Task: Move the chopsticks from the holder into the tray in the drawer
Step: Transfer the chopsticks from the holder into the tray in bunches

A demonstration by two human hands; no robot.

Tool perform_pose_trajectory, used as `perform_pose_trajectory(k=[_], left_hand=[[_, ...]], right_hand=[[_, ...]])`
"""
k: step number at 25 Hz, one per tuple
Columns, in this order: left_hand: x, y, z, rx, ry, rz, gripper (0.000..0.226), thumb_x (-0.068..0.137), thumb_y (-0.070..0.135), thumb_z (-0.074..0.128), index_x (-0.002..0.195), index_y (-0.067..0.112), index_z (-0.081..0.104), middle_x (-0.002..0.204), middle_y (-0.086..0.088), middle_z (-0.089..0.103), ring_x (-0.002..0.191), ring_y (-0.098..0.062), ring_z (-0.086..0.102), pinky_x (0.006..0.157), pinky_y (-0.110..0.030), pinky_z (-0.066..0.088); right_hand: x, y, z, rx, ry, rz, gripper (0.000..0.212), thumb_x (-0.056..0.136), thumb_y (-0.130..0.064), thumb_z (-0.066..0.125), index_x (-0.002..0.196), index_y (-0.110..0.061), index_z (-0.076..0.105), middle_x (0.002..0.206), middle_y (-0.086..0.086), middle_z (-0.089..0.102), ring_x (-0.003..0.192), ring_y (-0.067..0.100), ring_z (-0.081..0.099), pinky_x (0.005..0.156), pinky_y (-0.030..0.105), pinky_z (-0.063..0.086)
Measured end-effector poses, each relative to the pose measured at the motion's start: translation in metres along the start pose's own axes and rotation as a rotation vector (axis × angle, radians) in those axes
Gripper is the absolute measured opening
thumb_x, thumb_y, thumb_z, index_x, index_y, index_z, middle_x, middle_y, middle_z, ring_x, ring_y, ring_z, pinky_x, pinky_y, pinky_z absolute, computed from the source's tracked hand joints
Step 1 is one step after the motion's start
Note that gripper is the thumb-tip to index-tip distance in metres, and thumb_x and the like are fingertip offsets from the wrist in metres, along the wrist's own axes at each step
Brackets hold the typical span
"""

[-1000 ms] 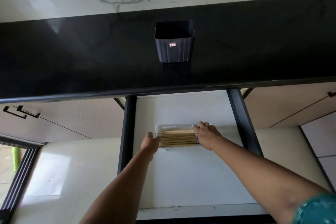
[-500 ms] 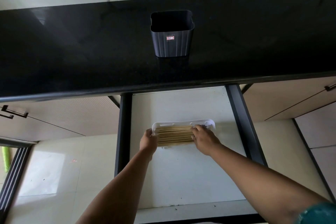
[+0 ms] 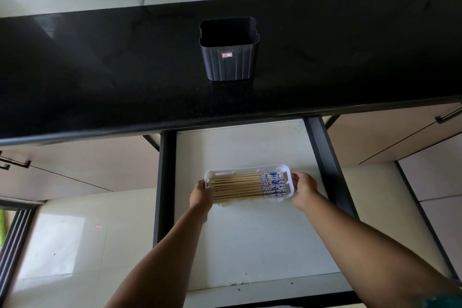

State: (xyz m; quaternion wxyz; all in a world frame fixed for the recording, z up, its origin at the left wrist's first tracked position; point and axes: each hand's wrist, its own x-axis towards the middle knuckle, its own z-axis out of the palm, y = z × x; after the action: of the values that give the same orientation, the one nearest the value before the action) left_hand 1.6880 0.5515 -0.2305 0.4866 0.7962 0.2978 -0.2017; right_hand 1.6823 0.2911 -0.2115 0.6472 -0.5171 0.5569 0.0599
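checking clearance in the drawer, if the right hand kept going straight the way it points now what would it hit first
The right hand points left at the white tray and seems to touch its right end already. So it would likely meet the tray first, then the chopsticks.

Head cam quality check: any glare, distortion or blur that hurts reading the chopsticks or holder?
Head view: wide-angle bowing curves the black countertop edge; soft glare streaks its left side; dark holder is low-contrast against it, interior unreadable; chopsticks in the white tray are sharp and evenly lit, blue patterned ends legible; no motion blur on either hand.
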Motion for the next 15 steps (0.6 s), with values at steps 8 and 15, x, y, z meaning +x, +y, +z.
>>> perform_pose_trajectory(k=[8,15], left_hand=[[0.0032,-0.0005,0.0013,-0.002,0.004,-0.017,0.027,0.087,0.012,0.043,0.107,0.017,0.060,0.098,-0.008,0.063,0.089,-0.028,0.058,0.072,-0.031,0.044],[0.0023,0.0011,-0.0028,0.008,0.010,-0.022,0.029,0.087,0.020,0.050,0.114,0.018,0.059,0.101,-0.007,0.065,0.091,-0.028,0.060,0.074,-0.031,0.046]], right_hand=[[0.0015,0.0066,0.0032,-0.338,-0.074,-0.081,0.039,0.097,-0.043,0.036,0.098,-0.014,0.062,0.110,0.013,0.064,0.096,0.029,0.058,0.082,0.035,0.042],[0.0054,0.0044,-0.0060,-0.452,-0.117,-0.129,0.049,0.101,-0.043,0.028,0.126,-0.011,0.055,0.129,0.016,0.059,0.115,0.034,0.057,0.103,0.043,0.043]])
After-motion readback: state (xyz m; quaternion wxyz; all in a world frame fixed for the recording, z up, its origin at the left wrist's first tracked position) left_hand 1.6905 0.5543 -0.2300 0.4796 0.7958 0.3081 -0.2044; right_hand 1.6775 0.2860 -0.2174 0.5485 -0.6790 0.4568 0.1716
